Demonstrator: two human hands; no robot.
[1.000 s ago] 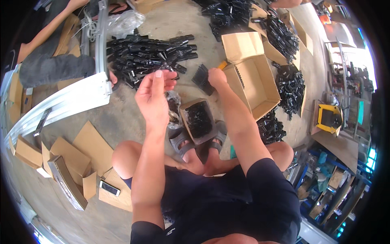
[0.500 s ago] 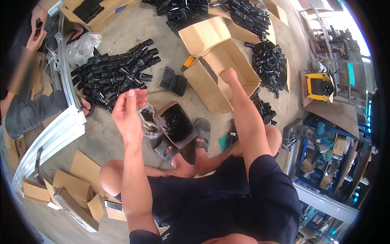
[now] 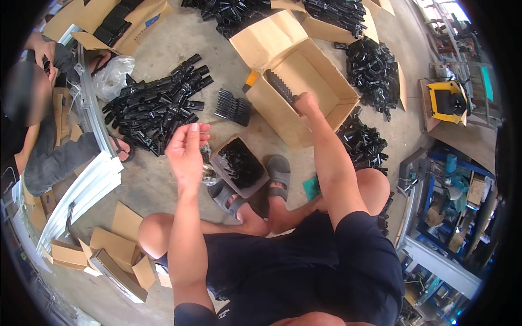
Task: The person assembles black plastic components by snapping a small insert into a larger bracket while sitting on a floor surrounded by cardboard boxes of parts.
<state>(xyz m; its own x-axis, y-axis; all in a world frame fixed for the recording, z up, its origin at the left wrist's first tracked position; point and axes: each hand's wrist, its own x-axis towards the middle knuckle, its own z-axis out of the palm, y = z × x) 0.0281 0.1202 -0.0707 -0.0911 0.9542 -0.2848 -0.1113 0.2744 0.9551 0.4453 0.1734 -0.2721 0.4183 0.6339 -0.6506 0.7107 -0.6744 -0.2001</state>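
Observation:
My right hand (image 3: 308,103) reaches into an open cardboard box (image 3: 283,124), its fingers closed at the near end of a row of black plastic parts (image 3: 280,84) along the box's left wall. What the fingers hold is hidden behind the hand. My left hand (image 3: 186,152) hovers palm inward over the floor, fingers loosely stretched with nothing visible in them. Below and right of it, a small open box (image 3: 239,165) of small black pieces stands before my feet. Beyond the left hand lie a neat bundle of black parts (image 3: 232,107) and a loose pile of black tubular parts (image 3: 157,103).
More black piles lie by the box's right side (image 3: 372,73) and beyond it (image 3: 239,16). At left another person's hand (image 3: 44,51) holds a dark part beside white metal rails (image 3: 81,195). Flattened cartons (image 3: 117,244) lie lower left. A yellow-framed device (image 3: 447,102) stands at right.
My right hand has dropped to the row's near end in the box. My left hand has moved slightly right in the view. The whole view has shifted a little.

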